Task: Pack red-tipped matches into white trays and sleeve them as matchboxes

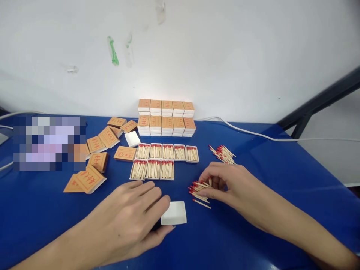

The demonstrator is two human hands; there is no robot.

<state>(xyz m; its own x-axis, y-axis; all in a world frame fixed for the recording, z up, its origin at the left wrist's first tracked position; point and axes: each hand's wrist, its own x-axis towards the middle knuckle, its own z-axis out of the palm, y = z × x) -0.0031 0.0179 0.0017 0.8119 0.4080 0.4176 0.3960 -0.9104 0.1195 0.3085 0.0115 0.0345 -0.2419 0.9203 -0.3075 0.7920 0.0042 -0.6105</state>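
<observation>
My left hand (132,213) rests on the blue table (253,225), its fingers curled around a small empty white matchbox tray (174,213). My right hand (225,183) is pinched on a bundle of red-tipped matches (199,189) lying on the table just right of that tray. A second loose heap of matches (223,153) lies beyond my right hand. Several open trays filled with matches (164,159) stand in two rows ahead of my hands.
Stacked orange-topped closed matchboxes (166,118) stand against the white wall. Orange box sleeves (97,157) lie scattered at the left, with one white tray (132,138) among them. A white cable (253,133) runs along the table's back. A blurred patch covers the far left.
</observation>
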